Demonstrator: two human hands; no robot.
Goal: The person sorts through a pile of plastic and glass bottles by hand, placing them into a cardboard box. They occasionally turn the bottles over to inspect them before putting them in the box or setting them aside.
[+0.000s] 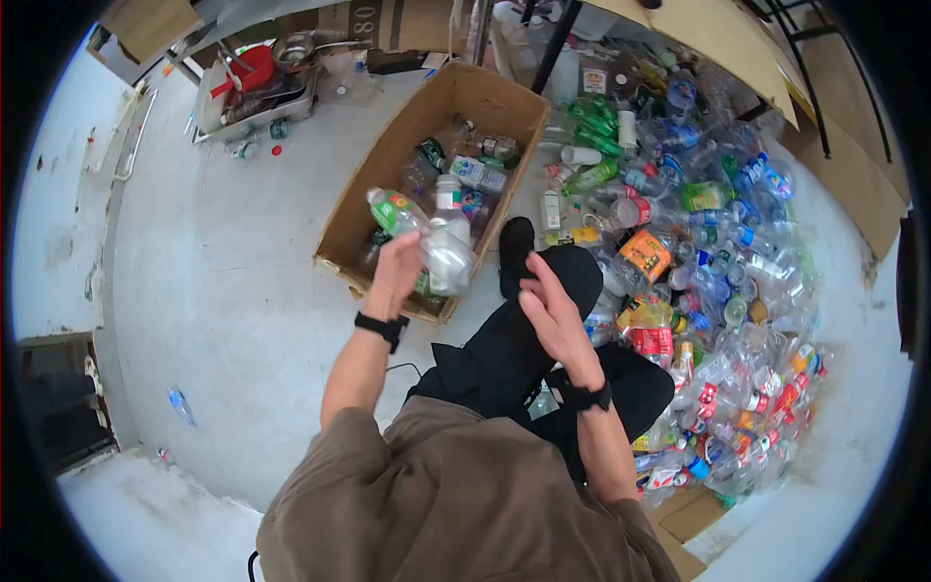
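My left hand (396,275) is closed at the base of a clear plastic bottle with a green label (392,210), over the near end of a cardboard box (341,221). Right beside those fingers is a larger clear plastic bottle (450,242), cap end pointing away from me; it overlaps the box in this view. Several bottles lie inside the box, among them one with a white and blue label (478,175). Above my knees, my right hand (557,318) holds nothing, fingers stretched out and pointing towards the box.
A big heap of plastic bottles (706,228) covers the floor on my right. At the far left, a tray (257,126) carries a red pan (254,68) and other cookware. Table legs and a tabletop (718,39) stand behind the heap. A blue-tinted bottle (181,407) lies on the left floor.
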